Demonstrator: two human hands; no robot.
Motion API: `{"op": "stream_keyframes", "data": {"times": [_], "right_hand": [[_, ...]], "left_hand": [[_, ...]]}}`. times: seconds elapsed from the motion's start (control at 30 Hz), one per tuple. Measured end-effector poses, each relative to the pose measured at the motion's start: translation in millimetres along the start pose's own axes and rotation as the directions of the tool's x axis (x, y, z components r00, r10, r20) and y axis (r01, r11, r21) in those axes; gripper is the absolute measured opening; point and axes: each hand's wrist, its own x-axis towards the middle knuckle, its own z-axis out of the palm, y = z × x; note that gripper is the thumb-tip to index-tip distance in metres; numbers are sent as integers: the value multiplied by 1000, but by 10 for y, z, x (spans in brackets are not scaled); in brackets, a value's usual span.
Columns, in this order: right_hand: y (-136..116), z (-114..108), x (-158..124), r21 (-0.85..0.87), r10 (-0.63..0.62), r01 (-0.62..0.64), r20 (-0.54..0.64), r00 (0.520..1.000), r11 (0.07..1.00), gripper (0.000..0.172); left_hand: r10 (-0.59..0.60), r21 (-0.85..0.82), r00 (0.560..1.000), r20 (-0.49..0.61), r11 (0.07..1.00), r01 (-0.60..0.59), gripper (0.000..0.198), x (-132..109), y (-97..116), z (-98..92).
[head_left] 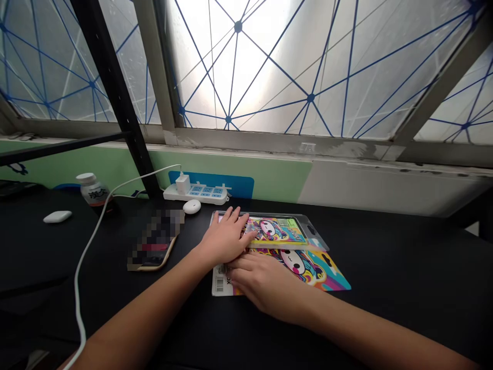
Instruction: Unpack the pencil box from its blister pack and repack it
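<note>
A clear plastic blister pack (pixel 318 239) with a colourful boxed item inside lies on the black table. Partly under its near edge is a bright printed card (pixel 331 277) with a cartoon character and a barcode at its left end. My left hand (pixel 227 237) lies flat over the pack's left part, fingers spread. Just below it, my right hand (pixel 265 280) rests over the card's left half, its fingers bent and close together. The right thumb and whatever those fingers may pinch are hidden.
Left of the pack lies a phone (pixel 156 249). Behind it are a white earbud case (pixel 191 206) and a power strip (pixel 196 193). A white cable (pixel 79 288) runs along the left side. Further left stand a bottle (pixel 94 192) and a white rounded object (pixel 57 217).
</note>
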Motion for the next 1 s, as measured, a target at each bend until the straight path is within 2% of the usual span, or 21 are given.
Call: {"op": "stream_keyframes", "data": {"times": [0.07,0.1,0.17,0.23,0.3,0.43,0.57,0.67,0.73,0.83,0.9,0.97,1.0], "right_hand": [[120,-120,-21,-120,2,-7,-44,999,993,27],[212,-205,-39,-177,50,-60,-61,997,982,27],[457,-406,-98,-258,228,-234,-53,972,938,28],[744,-601,-183,-284,447,-423,24,894,860,32],[1010,-750,-270,-261,499,-467,73,863,845,39],[1300,-881,-320,-200,482,-449,170,860,871,54],[1314,-895,-221,-208,493,-459,160,855,864,46],[1239,-876,-191,-247,497,-467,78,864,849,43],[1152,-840,-219,-275,488,-471,-4,873,838,42],[981,-758,-307,-304,460,-478,-133,878,824,37],[861,-713,-385,-317,436,-478,-197,878,819,32],[745,-704,-485,-331,377,-453,-269,886,828,23],[684,-715,-549,-339,320,-425,-324,891,839,19]], "left_hand": [[1,-16,1000,9,1000,-1,71,-8,-8,-11],[3,-24,1000,10,1000,-2,72,-12,-11,-16],[7,-37,1000,6,999,-7,74,-17,-16,-24],[11,-37,1000,1,999,-11,74,-14,-13,-24],[14,-17,1000,-5,1000,-14,73,-2,-5,-13],[17,26,1000,-26,1000,-16,70,29,8,23],[25,33,998,-54,999,-24,70,34,16,43],[30,60,994,-104,998,-24,71,8,42,38],[34,88,984,-177,996,-19,70,-15,46,12],[45,120,952,-302,993,-8,66,-38,-15,-93],[76,138,940,-331,990,-32,58,-58,-84,-209],[157,176,924,-349,979,-100,47,-116,-122,-338],[212,206,902,-377,968,-142,43,-172,-117,-394]]}}
